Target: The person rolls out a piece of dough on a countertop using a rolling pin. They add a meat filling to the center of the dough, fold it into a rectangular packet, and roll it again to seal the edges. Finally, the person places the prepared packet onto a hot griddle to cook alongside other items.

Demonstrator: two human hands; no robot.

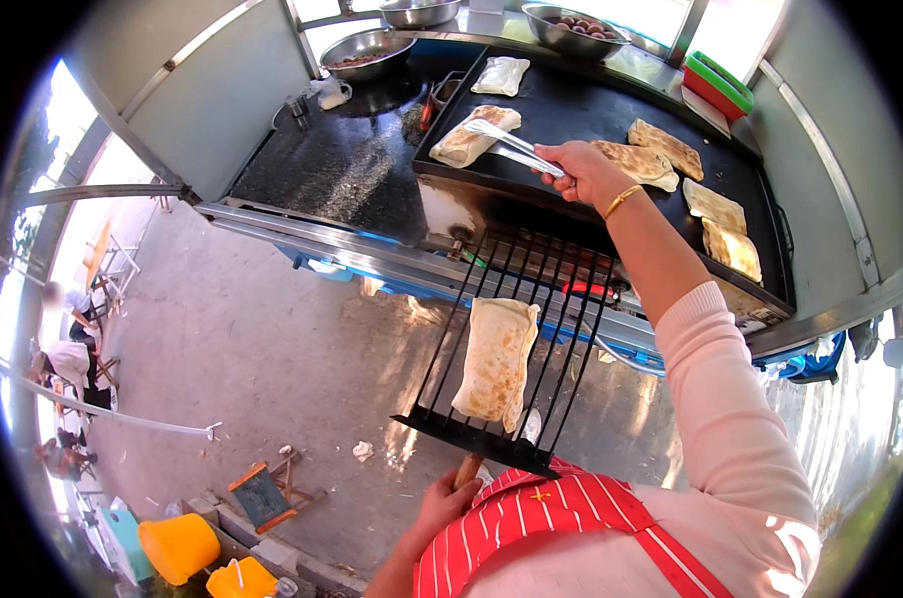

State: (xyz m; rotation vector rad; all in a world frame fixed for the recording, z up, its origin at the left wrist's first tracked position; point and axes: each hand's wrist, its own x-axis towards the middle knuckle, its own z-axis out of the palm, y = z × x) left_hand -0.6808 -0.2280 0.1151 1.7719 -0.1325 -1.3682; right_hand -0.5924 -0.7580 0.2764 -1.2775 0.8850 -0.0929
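My right hand point(582, 170) grips metal tongs point(528, 153), reaching over the front edge of a black griddle point(571, 93). The tongs' tips are at a browned, filled flatbread point(459, 149) in the griddle's front left corner; whether they pinch it I cannot tell. With my left hand point(445, 504) I hold the wooden handle point(467, 471) of a black barred rack point(489, 442), which extends from below the griddle. One lightly browned rectangular flatbread point(495, 362) lies on its bars. A paler flatbread point(501, 76) sits at the griddle's back left, and several browned flatbreads point(638, 161) lie on its right side.
Left of the griddle is a dark countertop point(332, 176) with a steel bowl point(368, 56) of food. Behind stands a bowl of round brown items point(578, 34), plus a red-and-green container point(718, 84). A folding stool point(264, 497) and yellow buckets point(179, 548) stand below left; people sit far left.
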